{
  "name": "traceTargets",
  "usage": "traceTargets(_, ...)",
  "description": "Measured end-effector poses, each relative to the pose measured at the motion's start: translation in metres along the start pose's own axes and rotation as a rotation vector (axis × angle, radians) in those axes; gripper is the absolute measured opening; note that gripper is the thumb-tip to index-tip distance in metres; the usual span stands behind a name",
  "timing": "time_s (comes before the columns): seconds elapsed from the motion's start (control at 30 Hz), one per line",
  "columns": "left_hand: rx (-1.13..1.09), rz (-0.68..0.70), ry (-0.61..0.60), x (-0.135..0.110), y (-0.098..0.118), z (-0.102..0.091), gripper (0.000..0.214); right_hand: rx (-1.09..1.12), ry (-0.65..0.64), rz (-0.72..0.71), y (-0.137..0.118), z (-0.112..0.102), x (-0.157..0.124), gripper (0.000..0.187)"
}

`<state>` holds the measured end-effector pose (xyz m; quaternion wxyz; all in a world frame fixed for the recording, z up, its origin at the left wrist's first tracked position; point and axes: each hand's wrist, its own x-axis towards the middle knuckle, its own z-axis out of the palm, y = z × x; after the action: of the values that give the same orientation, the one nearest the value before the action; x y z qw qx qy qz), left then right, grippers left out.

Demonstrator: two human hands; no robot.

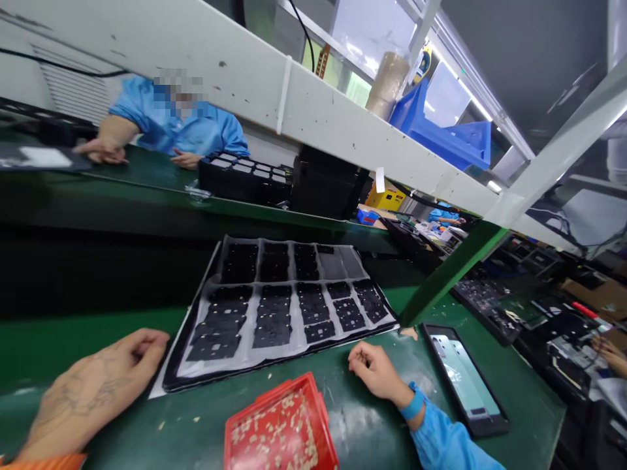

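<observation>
My left hand point(100, 385), with an orange cuff, rests on the green bench with its fingers curled in. Its knuckles are beside the near left corner of a flat black-edged tray point(169, 382). Rows of thin black panels point(273, 316) lie in the tray among whitish translucent strips. My right hand point(375, 372), with a blue wristband point(413, 401) and blue sleeve, is loosely closed on the bench, just off the tray's front edge. I see nothing held in either hand. Between them stands a red bin point(321, 405) holding many small pale bits.
A phone-like device point(465, 378) lies right of my right hand, by a green post point(448, 274). Across the bench a person in blue point(181, 130) sits near a black box with pale tops point(245, 179). A white beam point(318, 98) crosses overhead, bearing a blue bin point(441, 134).
</observation>
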<state>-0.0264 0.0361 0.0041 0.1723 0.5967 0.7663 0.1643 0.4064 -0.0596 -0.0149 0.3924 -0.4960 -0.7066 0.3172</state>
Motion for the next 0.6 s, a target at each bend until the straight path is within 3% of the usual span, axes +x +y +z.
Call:
traceTargets(0.1,0.036,-0.052,-0.126,-0.016,0.024,-0.022,0.037,0.006,-0.006,-0.012,0.0,0.0,0.0,0.013)
traceTargets(0.2,0.061,-0.075,-0.143,-0.023,0.035,-0.029,0.036,0.003,-0.005,-0.016,0.0,0.0,0.0,0.014)
traceTargets(0.6,0.057,-0.025,-0.102,-0.02,0.024,-0.018,0.029,-0.04,-0.029,0.017,0.001,-0.002,-0.003,0.021)
